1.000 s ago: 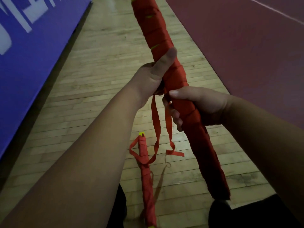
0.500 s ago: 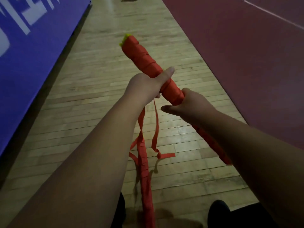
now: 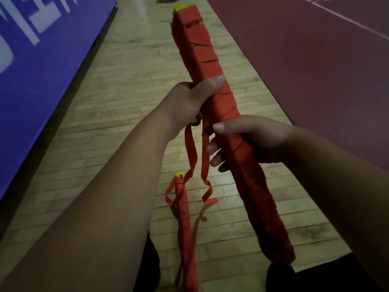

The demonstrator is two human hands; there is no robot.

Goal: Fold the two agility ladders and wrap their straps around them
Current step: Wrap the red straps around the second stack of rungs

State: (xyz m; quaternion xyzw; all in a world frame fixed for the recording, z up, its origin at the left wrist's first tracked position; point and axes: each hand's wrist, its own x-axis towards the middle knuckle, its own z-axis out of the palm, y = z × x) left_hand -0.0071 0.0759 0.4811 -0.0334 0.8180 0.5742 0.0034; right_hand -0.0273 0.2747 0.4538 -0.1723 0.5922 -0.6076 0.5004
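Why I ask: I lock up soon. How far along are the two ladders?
Done: the floor ladder lies folded and wrapped, one loop loose. In hand: the left hand and right hand grip the second ladder, folded, strap wound along it. Left: its strap tails hang free, not yet wrapped.

Folded red ladder, strap-wrapped, tilted aloft, yellow tip up, loose strap ends dangling, second wrapped ladder flat on wood floor.
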